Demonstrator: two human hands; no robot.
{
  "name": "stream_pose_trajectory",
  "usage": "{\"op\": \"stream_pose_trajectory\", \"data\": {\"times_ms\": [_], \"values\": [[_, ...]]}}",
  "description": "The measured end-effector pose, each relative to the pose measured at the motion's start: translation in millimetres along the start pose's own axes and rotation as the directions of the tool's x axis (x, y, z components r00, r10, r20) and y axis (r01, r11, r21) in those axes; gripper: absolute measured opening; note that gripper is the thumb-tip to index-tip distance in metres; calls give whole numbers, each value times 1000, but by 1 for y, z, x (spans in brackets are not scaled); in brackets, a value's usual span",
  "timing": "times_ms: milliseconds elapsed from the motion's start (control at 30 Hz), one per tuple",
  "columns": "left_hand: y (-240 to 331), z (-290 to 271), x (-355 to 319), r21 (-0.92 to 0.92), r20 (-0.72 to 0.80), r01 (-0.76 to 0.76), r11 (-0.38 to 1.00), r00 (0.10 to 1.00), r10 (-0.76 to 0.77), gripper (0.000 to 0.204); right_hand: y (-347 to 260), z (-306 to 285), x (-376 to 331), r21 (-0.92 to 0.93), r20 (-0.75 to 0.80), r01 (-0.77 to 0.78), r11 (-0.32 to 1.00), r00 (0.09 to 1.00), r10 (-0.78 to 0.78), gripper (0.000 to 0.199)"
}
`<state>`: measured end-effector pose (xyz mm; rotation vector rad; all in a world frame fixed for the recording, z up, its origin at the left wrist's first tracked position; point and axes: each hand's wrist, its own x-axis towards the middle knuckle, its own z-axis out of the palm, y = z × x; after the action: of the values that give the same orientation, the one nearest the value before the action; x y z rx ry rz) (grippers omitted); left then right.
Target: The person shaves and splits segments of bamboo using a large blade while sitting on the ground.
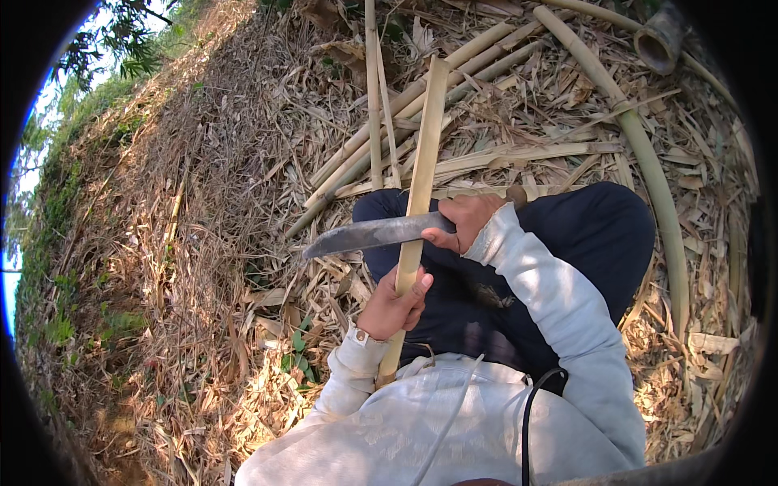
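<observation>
My left grip (395, 305) wraps the lower part of the strip (425, 154), seemingly to steady it as it slants away over my lap (510, 332), while my right grip (472, 219), closed around the knife (365, 236), holds that crosswise above.

The ground (117, 429) is brown dirt, mostly hidden under lots of dry leaves (235, 267). Some long bamboo sticks (389, 125) lie close together on it, near a flat, split piece (527, 156). On the right lies a long, thick pole (652, 166). Near its top end is a fat, hollow tube (658, 47).
</observation>
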<state>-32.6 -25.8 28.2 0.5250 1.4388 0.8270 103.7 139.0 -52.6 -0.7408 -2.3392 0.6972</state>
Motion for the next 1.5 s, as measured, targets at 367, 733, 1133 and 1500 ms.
{"op": "stream_pose_trajectory", "data": {"times_ms": [367, 733, 1133, 1500], "values": [[9, -5, 0, -72, 67, 27, 997, 998, -22, 25, -25, 2, -9, 25, 103, 43, 999, 994, -46, 61], [-7, -10, -8, -60, -1, 43, 997, 999, -43, 29, -16, 3, 6, 14, 277, -63, 998, 959, 57, 73], [-17, -11, -24, -18, -9, 124, 992, 992, -125, 32, 6, -20, 23, -31, 213, -199, 980, 956, 201, 77], [-45, -17, -41, 22, 120, 53, 998, 991, -55, 27, 73, -4, 30, 398, -225, -394, 829, 834, 504, 75]]}}
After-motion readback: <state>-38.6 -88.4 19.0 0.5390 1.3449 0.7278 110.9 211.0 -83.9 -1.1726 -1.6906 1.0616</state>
